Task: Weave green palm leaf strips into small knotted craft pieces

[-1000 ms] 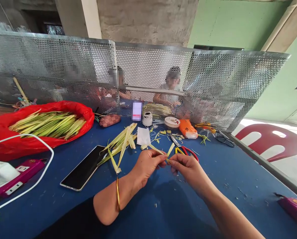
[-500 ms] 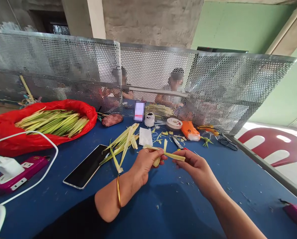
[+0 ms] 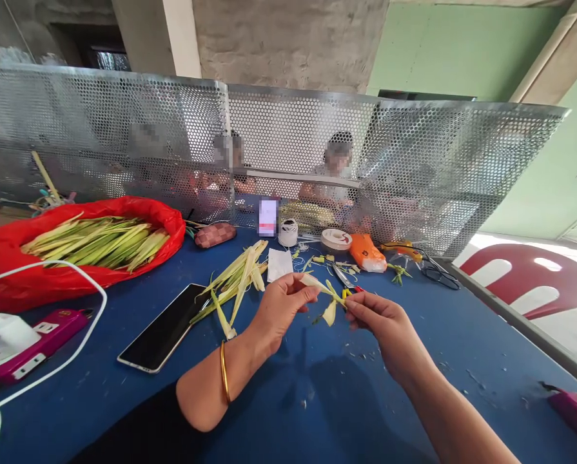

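Note:
Above the blue table (image 3: 346, 399) I hold a pale yellow-green palm leaf strip (image 3: 323, 290) between both hands. My left hand (image 3: 281, 306), with a gold bangle on its wrist, pinches the strip's left end. My right hand (image 3: 380, 325) pinches the folded right end, where short leaf tips stick out. Just behind my hands lie scissors with red and yellow handles (image 3: 349, 283) and a loose bundle of palm leaf strips (image 3: 234, 280).
A red plastic bag of palm leaves (image 3: 89, 241) sits at the left. A phone (image 3: 165, 327), a pink power strip with white cable (image 3: 31, 335), thread spool (image 3: 288, 232), tape roll (image 3: 335, 240) and an orange glue gun (image 3: 368, 252) lie around. People sit behind the perforated metal screen (image 3: 293, 142). A red chair (image 3: 525, 277) stands to the right.
The strip was held close and low between both hands; it has been turned and folded, and both hands have risen a little and drawn slightly apart.

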Motion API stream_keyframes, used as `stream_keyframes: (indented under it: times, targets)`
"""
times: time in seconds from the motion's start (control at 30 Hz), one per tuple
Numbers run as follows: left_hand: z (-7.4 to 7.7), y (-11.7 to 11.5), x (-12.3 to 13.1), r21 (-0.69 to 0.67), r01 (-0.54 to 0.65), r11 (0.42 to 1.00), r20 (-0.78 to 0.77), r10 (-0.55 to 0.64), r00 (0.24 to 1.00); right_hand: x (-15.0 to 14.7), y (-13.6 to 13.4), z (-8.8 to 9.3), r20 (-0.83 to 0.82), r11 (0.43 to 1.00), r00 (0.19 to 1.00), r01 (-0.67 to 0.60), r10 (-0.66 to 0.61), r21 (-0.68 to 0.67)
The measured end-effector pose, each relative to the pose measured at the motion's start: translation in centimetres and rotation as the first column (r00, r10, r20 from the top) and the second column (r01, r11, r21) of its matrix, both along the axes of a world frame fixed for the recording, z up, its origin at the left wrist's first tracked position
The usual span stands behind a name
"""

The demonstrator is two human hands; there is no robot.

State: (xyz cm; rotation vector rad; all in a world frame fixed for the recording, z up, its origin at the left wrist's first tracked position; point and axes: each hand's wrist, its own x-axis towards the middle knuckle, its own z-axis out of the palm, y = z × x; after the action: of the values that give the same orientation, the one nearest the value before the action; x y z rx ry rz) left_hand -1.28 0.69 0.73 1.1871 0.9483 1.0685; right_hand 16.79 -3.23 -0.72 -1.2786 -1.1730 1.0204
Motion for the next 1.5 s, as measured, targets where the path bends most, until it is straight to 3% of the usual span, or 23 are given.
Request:
stream_keyframes:
  times: [0.13,0.23,0.43,0.67,0.83,1.0,1.27,1.4,1.5]
  targets:
    - [-0.1,-0.1,0.1,-0.041,-0.052,0.998,0.018,0.053,0.998,-0.3,-0.2,0.0,0.082,0.998,0.997,-0.005,0.0,0.062]
    - [-0.3,-0.2,0.1,-0.151,-0.071,0.986,0.11,0.088,0.99,-0.5,-0.4,0.0,0.186,0.989,0.982,-0.015,-0.013,0.145]
    - [-0.3,-0.2,0.0,-0.38,-0.03,0.924,0.194,0.112,0.975,-0.8,-0.7,-0.1,0.454,0.954,0.881,-0.012,-0.132,0.3]
    - [-0.7,-1.2,0.8,-0.238,0.103,0.966,0.033,-0.098,0.995,-1.1,-0.9,-0.1,0.476,0.933,0.858,0.008,-0.191,0.36]
    - [-1.0,-1.4,1.4,-0.216,0.035,0.976,0.111,-0.011,0.994,-1.5,-1.1,-0.2,0.492,0.933,0.861,-0.061,-0.13,0.354]
    - [-1.2,-1.5,1.4,-0.235,0.12,0.965,0.124,-0.092,0.988,-1.7,-1.1,-0.5,0.541,0.921,0.829,-0.088,-0.144,0.379]
    - [-2.5,-1.6,2.2,-0.134,0.036,0.99,0.126,-0.019,0.992,-2.1,-1.4,-1.0,0.638,0.893,0.745,-0.132,-0.196,0.43]
    - [-2.4,-1.4,1.9,-0.229,0.011,0.973,0.118,0.017,0.993,-2.1,-1.1,-1.4,0.644,0.898,0.738,-0.125,-0.2,0.422]
    - [-1.7,-1.0,1.3,-0.316,0.072,0.946,0.166,-0.02,0.986,-1.6,-0.7,-1.5,0.574,0.908,0.777,-0.01,-0.257,0.42]
